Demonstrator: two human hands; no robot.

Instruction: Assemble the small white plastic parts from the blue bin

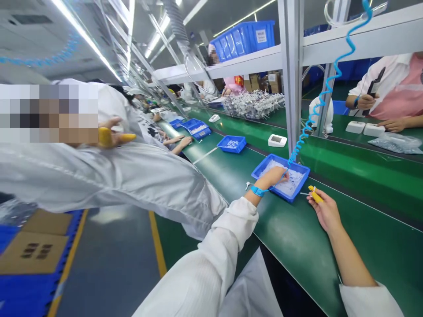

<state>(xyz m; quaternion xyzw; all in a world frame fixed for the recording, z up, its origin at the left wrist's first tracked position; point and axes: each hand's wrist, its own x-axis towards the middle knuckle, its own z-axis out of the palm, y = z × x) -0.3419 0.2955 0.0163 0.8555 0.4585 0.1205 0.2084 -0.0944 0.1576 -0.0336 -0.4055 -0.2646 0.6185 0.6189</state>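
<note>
My left hand (272, 177) reaches into a blue tray (299, 167) of small white parts (292, 180), fingers curled down among them; what they grip is hidden. A blue wrist strap (257, 190) with a coiled blue cord (325, 88) circles that wrist. Beside the tray's near corner, my right hand (324, 209) rests on the green belt (297, 237) and pinches a thin metal pin (304, 193). A yellow finger cot (314, 194) covers one finger.
A co-worker in a white coat (115, 176) leans close on my left, hand with yellow finger cots (114, 137) raised. More blue trays (231, 144) and white devices (276, 140) line the belt. Another person (393, 97) sits across. A metal frame post (291, 75) stands behind the tray.
</note>
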